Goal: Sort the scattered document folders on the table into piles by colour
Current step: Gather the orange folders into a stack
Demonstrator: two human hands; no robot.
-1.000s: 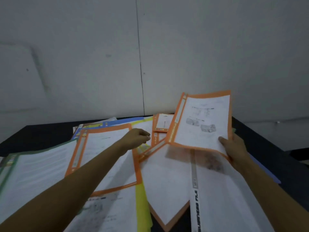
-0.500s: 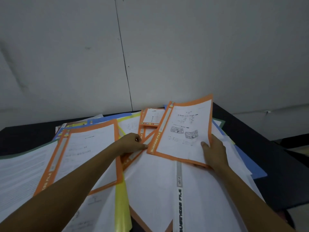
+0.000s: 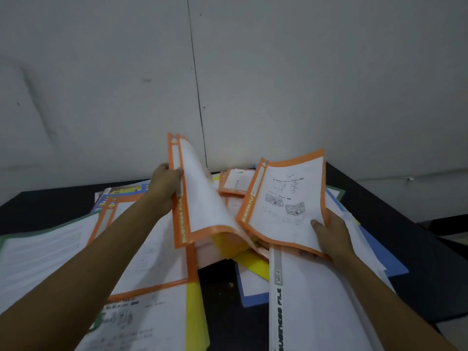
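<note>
**Two orange folders up, both on thin grips**

Head view: my left hand (image 3: 163, 188) grips the spine edge of a bowed orange-bordered plastic folder (image 3: 202, 198). It stands almost upright above the heap, and its lower end curls down toward a yellow plastic folder (image 3: 253, 266); I cannot tell whether they touch. My right hand (image 3: 333, 235) pinches the near right corner of a second orange-bordered plastic folder with a printed sheet (image 3: 286, 198), thumb on top, and the folder tilts up off the pile. Both hang over loose stock on the dark surface (image 3: 222, 297). A long white plastic folder (image 3: 316, 300) lies below the right hand, and a flat orange-bordered folder (image 3: 152, 249) lies under my left forearm.

I see three risks:

- **Left folder:** it is held by one edge only, so I expect it could flop. Its pages might slide out, or its trailing end might drag the yellow folder along.
- **Right folder:** the corner pinch gives little control, so the folder may swing or slip free.
- **The heap:** the covers look slick and overlapped, so a careless sweep of my forearm could shift the flat orange folder and muddle the rest.
</note>
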